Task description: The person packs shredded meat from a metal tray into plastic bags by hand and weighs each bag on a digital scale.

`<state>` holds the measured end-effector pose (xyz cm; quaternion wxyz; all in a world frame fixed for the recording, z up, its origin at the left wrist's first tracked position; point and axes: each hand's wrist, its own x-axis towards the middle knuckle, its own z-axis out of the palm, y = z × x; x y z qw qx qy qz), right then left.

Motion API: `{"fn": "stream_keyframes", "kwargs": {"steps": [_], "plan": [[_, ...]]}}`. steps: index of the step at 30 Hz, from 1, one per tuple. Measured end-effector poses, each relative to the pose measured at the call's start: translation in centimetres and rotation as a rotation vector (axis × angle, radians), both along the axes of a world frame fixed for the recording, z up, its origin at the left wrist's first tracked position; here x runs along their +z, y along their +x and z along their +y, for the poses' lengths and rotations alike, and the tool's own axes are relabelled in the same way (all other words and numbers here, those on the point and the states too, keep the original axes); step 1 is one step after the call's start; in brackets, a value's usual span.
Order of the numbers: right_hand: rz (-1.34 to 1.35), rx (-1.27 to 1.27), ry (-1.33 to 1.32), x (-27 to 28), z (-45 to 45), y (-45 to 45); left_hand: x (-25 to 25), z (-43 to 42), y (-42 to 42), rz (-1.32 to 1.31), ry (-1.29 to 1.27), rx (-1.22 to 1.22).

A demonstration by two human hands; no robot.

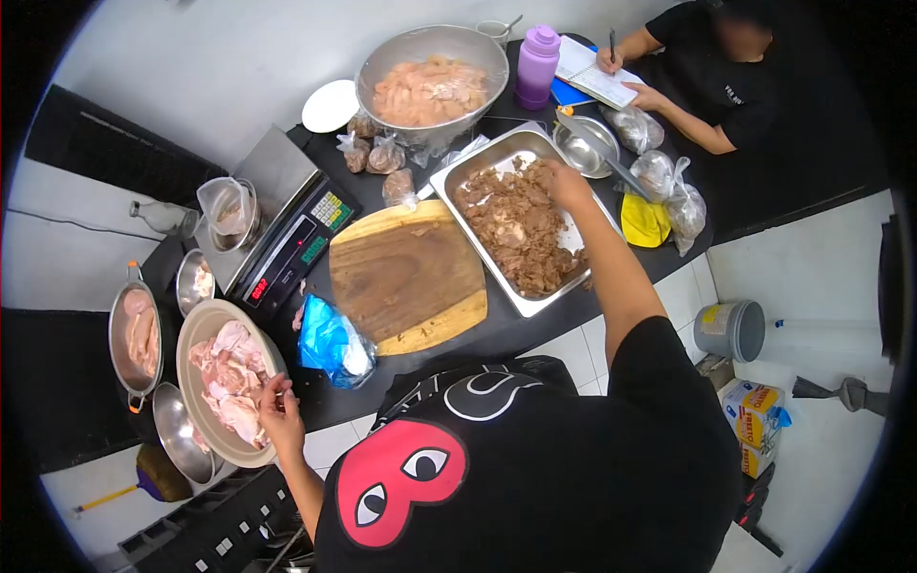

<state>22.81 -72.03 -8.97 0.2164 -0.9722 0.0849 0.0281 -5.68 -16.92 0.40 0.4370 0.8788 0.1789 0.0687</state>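
Note:
My left hand is at the right rim of a beige basin heaped with raw chicken pieces. Its fingers are loosely bent and a little apart, with nothing visible in them. My right hand reaches over the upper right part of a steel tray and is at the brown chopped meat spread inside. The back of that hand hides its fingertips. Between the two hands lies a wooden cutting board with a few scraps on it. A blue and clear plastic bag rests left of the board.
A digital scale stands left of the board. Behind are a large bowl of pale meat, small tied bags and a purple bottle. A knife lies across a steel bowl. Another person writes in a notebook.

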Motion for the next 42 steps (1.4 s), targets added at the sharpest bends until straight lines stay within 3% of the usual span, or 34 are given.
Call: {"fn": "stream_keyframes", "kwargs": {"steps": [3, 6, 14, 30, 36, 39, 42], "plan": [[0.058, 0.096, -0.164, -1.7, 0.4, 1.4, 0.6, -0.8, -0.1, 0.002, 0.048, -0.006], [-0.007, 0.098, -0.132, -2.8, 0.4, 1.2, 1.1, -1.2, -0.4, 0.003, 0.099, 0.002], [-0.136, -0.111, -0.063, -5.2, -0.2, 0.2, 0.7, -1.1, -1.5, -0.005, -0.002, 0.081], [0.052, 0.110, -0.297, -4.0, -0.2, 1.6, 0.8, -0.1, 0.0, 0.031, 0.016, 0.011], [0.115, 0.000, -0.271, -5.6, -0.6, 2.0, 0.6, -0.3, -0.4, 0.019, -0.044, 0.031], [0.218, 0.184, -0.471, -2.2, 0.6, 1.5, 0.8, -0.4, -0.5, 0.025, -0.010, 0.042], [0.213, 0.174, -0.504, -1.9, 1.2, 1.3, 1.1, -0.5, -0.7, 0.031, 0.005, 0.051]]}}
